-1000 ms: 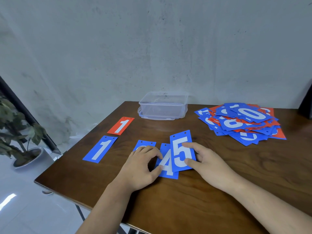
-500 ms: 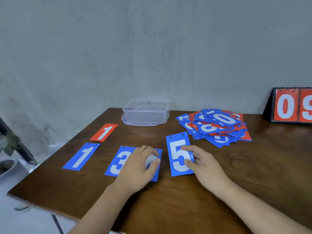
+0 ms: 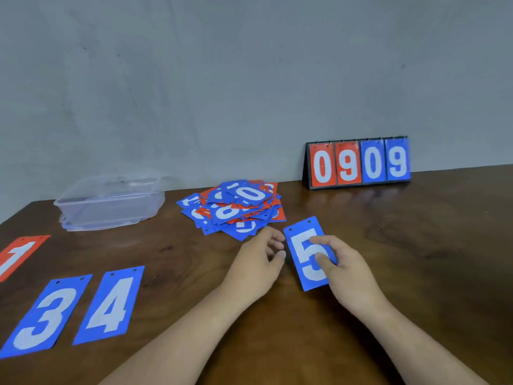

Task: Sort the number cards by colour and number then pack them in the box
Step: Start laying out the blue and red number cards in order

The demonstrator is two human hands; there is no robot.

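A blue 5 card (image 3: 301, 247) lies tilted near the table's middle; my right hand (image 3: 348, 272) pinches its right edge between thumb and fingers. My left hand (image 3: 256, 263) hovers just left of that card, fingers loosely curled and holding nothing. Blue 3 (image 3: 44, 315) and blue 4 (image 3: 111, 304) cards lie side by side at the front left, with a red 1 card (image 3: 16, 257) behind them at the left edge. A mixed pile of red and blue cards (image 3: 236, 208) sits behind my hands. The clear plastic box (image 3: 111, 201) stands at the back left.
A flip scoreboard (image 3: 358, 162) reading 0909 stands against the grey wall at the back right. The brown wooden table (image 3: 416, 259) stretches out to the right of my hands.
My left hand left the 3 and 4 cards and moved right beside the 5. The right hand carried the 5 card to the right. The view swung right, and the blue 1 card is out of frame.
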